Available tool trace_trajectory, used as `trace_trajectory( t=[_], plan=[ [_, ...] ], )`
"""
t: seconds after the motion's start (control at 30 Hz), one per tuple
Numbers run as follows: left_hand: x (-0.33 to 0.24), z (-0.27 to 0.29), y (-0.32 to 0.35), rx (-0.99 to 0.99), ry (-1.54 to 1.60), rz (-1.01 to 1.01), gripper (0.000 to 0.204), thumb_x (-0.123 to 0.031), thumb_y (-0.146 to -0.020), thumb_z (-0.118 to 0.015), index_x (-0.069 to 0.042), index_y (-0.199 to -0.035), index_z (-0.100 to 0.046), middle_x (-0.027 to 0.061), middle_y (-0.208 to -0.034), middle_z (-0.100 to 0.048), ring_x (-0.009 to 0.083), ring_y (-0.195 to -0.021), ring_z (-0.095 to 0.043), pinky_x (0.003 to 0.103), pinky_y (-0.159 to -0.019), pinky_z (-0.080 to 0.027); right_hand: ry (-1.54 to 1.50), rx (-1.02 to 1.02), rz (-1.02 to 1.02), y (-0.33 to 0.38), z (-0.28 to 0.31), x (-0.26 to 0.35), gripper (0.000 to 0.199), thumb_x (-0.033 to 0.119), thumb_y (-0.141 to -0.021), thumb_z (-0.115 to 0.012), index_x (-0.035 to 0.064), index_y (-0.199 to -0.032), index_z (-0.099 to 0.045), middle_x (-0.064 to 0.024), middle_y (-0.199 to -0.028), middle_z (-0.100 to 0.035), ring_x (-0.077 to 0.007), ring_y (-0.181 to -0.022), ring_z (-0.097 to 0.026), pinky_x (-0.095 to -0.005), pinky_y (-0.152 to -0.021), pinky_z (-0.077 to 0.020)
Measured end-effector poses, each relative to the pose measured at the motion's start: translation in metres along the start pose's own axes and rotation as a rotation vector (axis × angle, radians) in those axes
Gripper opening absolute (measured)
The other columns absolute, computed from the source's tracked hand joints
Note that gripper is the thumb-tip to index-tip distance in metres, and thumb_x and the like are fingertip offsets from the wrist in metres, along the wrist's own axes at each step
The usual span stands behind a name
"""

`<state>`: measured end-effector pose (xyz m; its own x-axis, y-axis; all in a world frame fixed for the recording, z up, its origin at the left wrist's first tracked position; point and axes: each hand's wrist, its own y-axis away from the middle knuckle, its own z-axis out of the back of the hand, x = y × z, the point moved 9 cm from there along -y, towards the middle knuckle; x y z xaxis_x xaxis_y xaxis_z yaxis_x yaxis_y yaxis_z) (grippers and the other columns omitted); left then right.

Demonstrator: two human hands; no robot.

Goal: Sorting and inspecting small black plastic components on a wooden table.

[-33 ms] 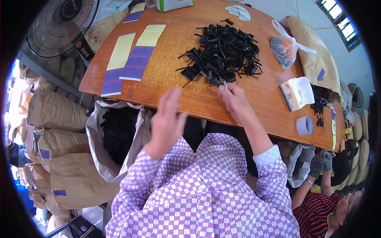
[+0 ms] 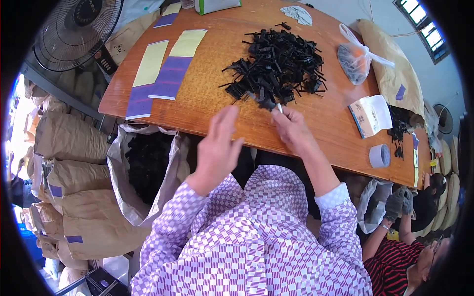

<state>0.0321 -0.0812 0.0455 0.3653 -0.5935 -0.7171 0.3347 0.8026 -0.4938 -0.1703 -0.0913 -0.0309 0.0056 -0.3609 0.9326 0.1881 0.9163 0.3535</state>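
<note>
A heap of small black plastic parts (image 2: 281, 61) with thin stems lies on the brown wooden table (image 2: 212, 84) in front of me. My right hand (image 2: 292, 127) is closed at the near edge of the heap, pinching a thin, pale, blade-like tool (image 2: 280, 108). Its tip sits beside a black part (image 2: 267, 101) at the heap's front. Over the table's near edge hovers my left hand (image 2: 219, 148), fingers stretched out and thumb apart, holding nothing I can see.
Purple-and-yellow paper strips (image 2: 173, 74) lie at the left. To the right are a knotted plastic bag (image 2: 353, 64), a small carton (image 2: 365, 118) and a tape roll (image 2: 379, 156). An open sack of black parts (image 2: 148, 163) stands below the left edge. A co-worker (image 2: 400, 256) sits at lower right.
My left hand has moved slightly right and toward the heap, its fingers still spread. My right hand has barely shifted and keeps the pale tool; more of the tool's tip now shows.
</note>
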Motion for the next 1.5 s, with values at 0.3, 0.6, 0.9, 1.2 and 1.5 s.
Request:
trace_trajectory(
  t=[0.3,0.6,0.9,1.2,1.5],
  plan=[
    [-0.019,-0.046,0.005,0.199,-0.189,-0.157,0.066,-0.001,-0.075,-0.061,-0.008,-0.135,-0.037,0.0155,-0.113,-0.051,0.0326,-0.085,-0.061,0.039,-0.068,-0.052,-0.276,0.336,-0.046,0.056,-0.046,-0.027,0.024,0.024,-0.093,-0.056,0.0083,-0.075,-0.059,0.0093,-0.051,-0.039,-0.0004,-0.042,-0.029,-0.0197,-0.038,-0.0185],
    [-0.015,-0.054,0.029,0.237,-0.309,-0.089,0.061,-0.002,-0.071,-0.066,-0.009,-0.128,-0.046,0.0141,-0.104,-0.058,0.0301,-0.078,-0.063,0.035,-0.063,-0.052,-0.3,0.345,-0.131,0.064,-0.05,-0.058,0.027,0.027,-0.093,-0.057,0.0088,-0.073,-0.058,0.0075,-0.049,-0.041,-0.0014,-0.04,-0.031,-0.0197,-0.037,-0.0191],
    [0.019,-0.06,0.051,0.179,0.219,0.281,0.042,0.001,-0.081,-0.061,-0.004,-0.12,-0.048,0.0151,-0.091,-0.058,0.0284,-0.073,-0.063,0.033,-0.062,-0.051,-0.257,0.242,0.126,0.07,-0.055,-0.053,0.028,0.031,-0.097,-0.047,0.0059,-0.088,-0.058,0.005,-0.057,-0.043,-0.0025,-0.046,-0.034,-0.0184,-0.041,-0.0246],
    [0.032,-0.071,0.065,0.259,0.592,0.525,0.037,0.006,-0.086,-0.052,-0.005,-0.119,-0.04,0.0021,-0.082,-0.057,0.0059,-0.066,-0.057,0.018,-0.054,-0.044,0.169,0.173,0.392,0.079,-0.06,-0.033,0.022,0.021,-0.099,-0.043,0.0005,-0.099,-0.052,-0.0057,-0.069,-0.056,-0.0128,-0.063,-0.054,-0.0251,-0.059,-0.0435],
    [0.036,-0.075,0.068,0.315,0.387,0.507,0.031,0.005,-0.084,-0.055,-0.004,-0.111,-0.041,0.0145,-0.081,-0.058,0.0208,-0.066,-0.063,0.031,-0.055,-0.049,0.263,0.187,0.399,0.078,-0.063,-0.038,0.019,0.017,-0.097,-0.046,0.0,-0.1,-0.052,-0.013,-0.069,-0.059,-0.0203,-0.061,-0.06,-0.0308,-0.056,-0.045]
  ],
)
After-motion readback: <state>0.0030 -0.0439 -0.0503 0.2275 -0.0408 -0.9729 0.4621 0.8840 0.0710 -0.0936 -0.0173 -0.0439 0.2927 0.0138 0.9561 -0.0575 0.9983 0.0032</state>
